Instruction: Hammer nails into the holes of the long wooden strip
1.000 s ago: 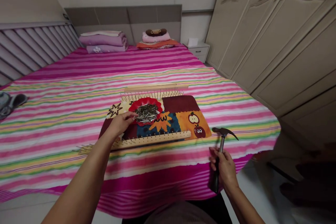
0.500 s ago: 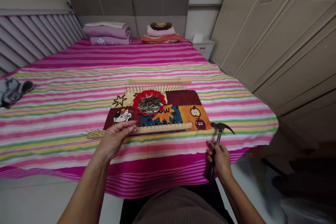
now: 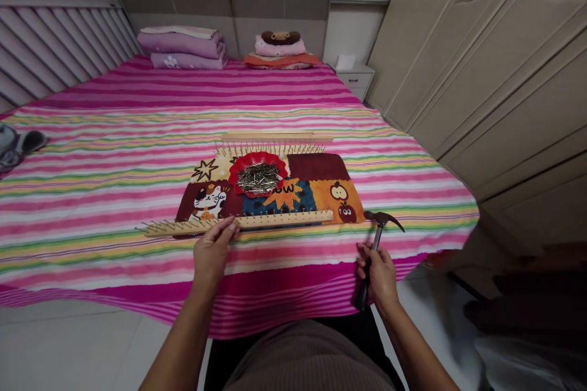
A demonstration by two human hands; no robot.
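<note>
My left hand [image 3: 212,251] rests at the near edge of a long wooden strip [image 3: 275,219] studded with nails, its fingertips pinched together at the strip on something too small to make out. My right hand [image 3: 378,270] grips the dark handle of a claw hammer [image 3: 380,225], whose head lies on the striped bedspread to the right of the strip. Behind the strip, a red dish [image 3: 258,173] heaped with loose nails sits on a colourful cartoon mat [image 3: 321,186]. A second nailed wooden strip [image 3: 275,142] lies along the mat's far edge.
The work lies on a bed with a pink striped cover [image 3: 114,153]. Folded purple bedding [image 3: 182,47] and a pillow stack [image 3: 280,52] sit by the headboard. A beige wardrobe [image 3: 481,55] stands to the right, a small nightstand [image 3: 355,78] beside it. Slippers [image 3: 18,145] lie at far left.
My left hand has drawn back from the red dish of nails to the near wooden strip. The right hand has kept its hold on the hammer.
</note>
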